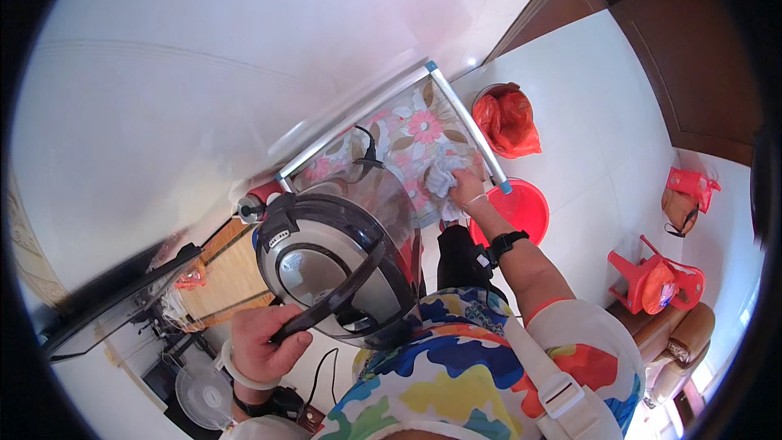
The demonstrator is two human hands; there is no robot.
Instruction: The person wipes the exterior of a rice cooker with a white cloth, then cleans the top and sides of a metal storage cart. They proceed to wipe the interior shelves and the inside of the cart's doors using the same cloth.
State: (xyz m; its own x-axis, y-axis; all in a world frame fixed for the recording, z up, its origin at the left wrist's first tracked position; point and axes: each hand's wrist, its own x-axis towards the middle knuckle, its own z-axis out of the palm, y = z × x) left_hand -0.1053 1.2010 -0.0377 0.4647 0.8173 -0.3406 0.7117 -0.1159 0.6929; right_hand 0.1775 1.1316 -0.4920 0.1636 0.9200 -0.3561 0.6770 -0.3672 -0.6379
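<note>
My left hand (269, 342) grips the dark carry handle of a rice cooker (330, 269) with a silver lid, tilted close in front of my body. Beyond it lies a small table (426, 128) with a pink-flower top and a raised metal edge rail. My right hand (469, 188) clutches a crumpled pale cloth (445, 174) against the tabletop, near its right end. A black power plug (369, 157) on a cord stands out behind the cooker. The cooker hides the table's near left part.
A red basin (519, 211) is on the floor right of the table, below a bin lined with a red bag (507, 119). Red plastic chair (660, 284) and brown sofa (678, 342) stand at right. A fan (204, 394) and tangled cables (177, 311) are at lower left.
</note>
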